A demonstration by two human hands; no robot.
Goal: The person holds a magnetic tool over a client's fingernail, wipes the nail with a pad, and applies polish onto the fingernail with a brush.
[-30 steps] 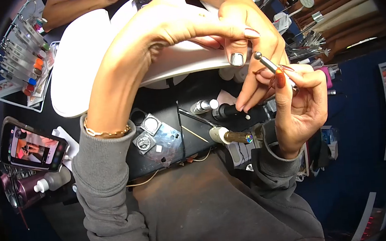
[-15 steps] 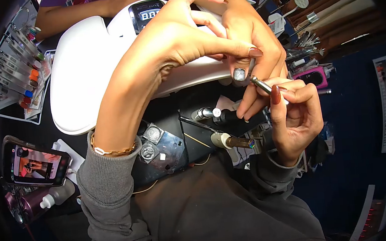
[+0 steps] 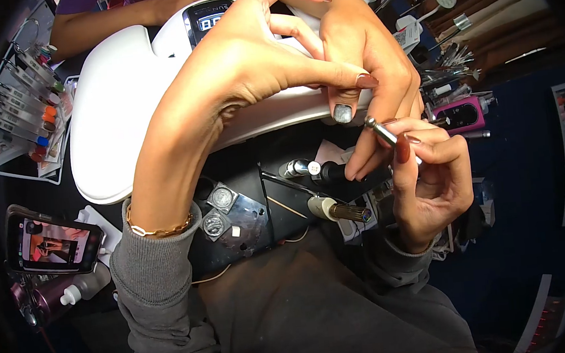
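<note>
My left hand (image 3: 252,55) curves over another person's hand (image 3: 375,47), gripping it around the thumb. My thumb lies across that thumb just above its nail. The thumbnail (image 3: 343,113) is coated a shiny silver-grey with a darker edge. In the fingers of my right hand (image 3: 437,180) is a slim tool with a metal ferrule (image 3: 381,131), probably a nail brush; its fine tip cannot be made out. The metal end is just right of the thumbnail, apart from it. The person's other fingers hang behind my right hand.
A white nail lamp (image 3: 113,117) with a lit display stands behind my left arm. Below lie two small silver pots (image 3: 222,197), a bottle with a ribbed dark cap (image 3: 349,213) and a thin stick. A phone (image 3: 53,238) leans at left, near a rack of colour samples (image 3: 22,118).
The metal end of the tool has drawn slightly down and away from the thumbnail. My left hand keeps its grip, its thumb shifted slightly. The whole view has moved a little.
</note>
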